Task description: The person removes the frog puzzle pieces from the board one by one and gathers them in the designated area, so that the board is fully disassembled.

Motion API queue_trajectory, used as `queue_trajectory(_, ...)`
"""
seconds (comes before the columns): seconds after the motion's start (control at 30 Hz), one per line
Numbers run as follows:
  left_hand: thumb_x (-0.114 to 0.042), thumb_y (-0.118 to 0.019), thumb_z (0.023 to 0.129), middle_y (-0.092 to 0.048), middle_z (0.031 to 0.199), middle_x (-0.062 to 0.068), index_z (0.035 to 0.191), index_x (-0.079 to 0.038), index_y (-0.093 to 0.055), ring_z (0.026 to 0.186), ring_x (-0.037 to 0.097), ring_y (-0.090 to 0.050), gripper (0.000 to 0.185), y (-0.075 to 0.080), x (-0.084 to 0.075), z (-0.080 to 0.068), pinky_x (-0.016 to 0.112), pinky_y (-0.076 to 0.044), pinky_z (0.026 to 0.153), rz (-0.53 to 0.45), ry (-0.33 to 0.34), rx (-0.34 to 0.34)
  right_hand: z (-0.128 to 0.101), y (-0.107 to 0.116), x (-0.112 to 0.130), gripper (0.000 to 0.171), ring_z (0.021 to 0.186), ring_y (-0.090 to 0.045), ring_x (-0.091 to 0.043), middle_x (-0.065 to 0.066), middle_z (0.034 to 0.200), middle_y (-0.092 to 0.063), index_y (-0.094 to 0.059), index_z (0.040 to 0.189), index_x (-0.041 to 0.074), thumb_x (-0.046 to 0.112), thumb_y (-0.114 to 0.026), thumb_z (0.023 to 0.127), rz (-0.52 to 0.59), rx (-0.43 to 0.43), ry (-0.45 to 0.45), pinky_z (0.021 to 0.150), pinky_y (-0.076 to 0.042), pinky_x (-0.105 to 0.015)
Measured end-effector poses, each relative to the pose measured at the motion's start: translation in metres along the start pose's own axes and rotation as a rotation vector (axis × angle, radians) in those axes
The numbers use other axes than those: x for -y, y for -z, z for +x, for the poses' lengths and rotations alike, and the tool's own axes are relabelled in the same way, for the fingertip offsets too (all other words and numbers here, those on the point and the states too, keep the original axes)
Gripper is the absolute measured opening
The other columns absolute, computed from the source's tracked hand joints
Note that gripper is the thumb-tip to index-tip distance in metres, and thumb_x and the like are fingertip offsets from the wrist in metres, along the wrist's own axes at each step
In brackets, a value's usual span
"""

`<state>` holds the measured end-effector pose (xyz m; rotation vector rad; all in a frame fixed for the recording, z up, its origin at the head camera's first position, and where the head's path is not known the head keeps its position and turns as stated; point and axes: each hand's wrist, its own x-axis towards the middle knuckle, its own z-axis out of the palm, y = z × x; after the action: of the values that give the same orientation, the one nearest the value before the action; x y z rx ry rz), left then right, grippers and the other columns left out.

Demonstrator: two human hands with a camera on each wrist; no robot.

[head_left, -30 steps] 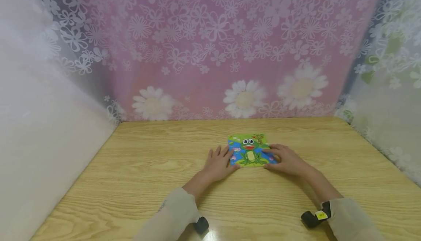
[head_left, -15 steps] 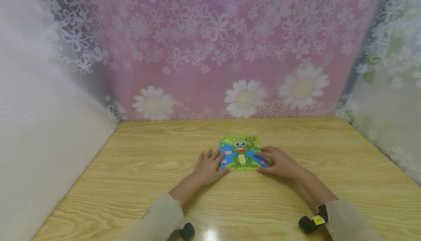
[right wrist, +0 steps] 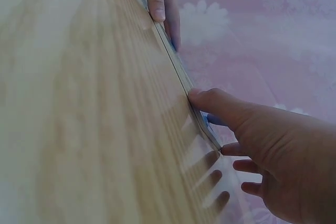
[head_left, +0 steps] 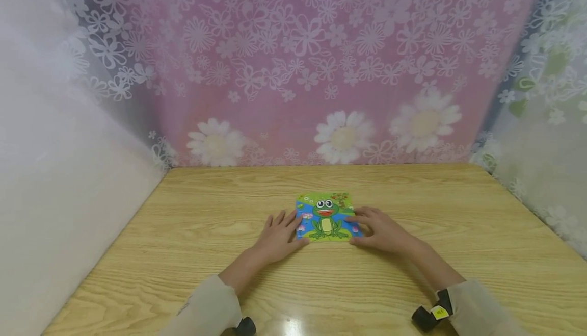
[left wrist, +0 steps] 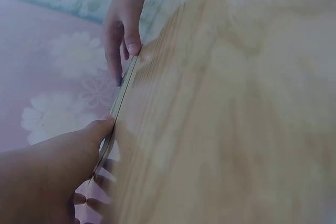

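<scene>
A thin, near-square frog picture board (head_left: 326,224) lies on the wooden table in the head view, its green frog facing up on a blue and green ground. My left hand (head_left: 276,237) holds its left near corner, thumb along the near edge and the other fingers spread at the left side. Across from it, my right hand (head_left: 384,230) holds the right near corner between thumb and forefinger. Both wrist views show the board edge-on; the left thumb (left wrist: 100,128) and the right thumb (right wrist: 215,101) press its near edge.
The light wood-grain table (head_left: 220,201) runs back to a pink flowered curtain (head_left: 275,91). White sheeting (head_left: 69,183) closes the left side, and a pale flowered sheet (head_left: 545,173) hangs at the right. Black cameras sit at both wrists.
Both hands have moved the frog picture board left and a little nearer along the table. Their hold at its two near corners looks the same throughout.
</scene>
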<state>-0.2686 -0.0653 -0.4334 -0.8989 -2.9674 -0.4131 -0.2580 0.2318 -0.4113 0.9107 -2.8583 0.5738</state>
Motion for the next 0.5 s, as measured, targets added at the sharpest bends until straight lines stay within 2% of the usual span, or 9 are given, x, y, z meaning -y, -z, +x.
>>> queue_trajectory(0.5,-0.059,-0.040,0.090,-0.022,0.149,0.007,0.145,-0.013,-0.030,0.135,0.035,-0.015,0.072,0.012,0.019,-0.028,0.056,-0.007,0.104,-0.020,-0.005,-0.001,0.011,-0.011,0.026,0.057,0.120,-0.037,-0.043,-0.021,0.131,-0.045,-0.059,0.126,0.012,0.050,-0.062,0.083,-0.065,0.009,0.059,0.094,-0.029,-0.060)
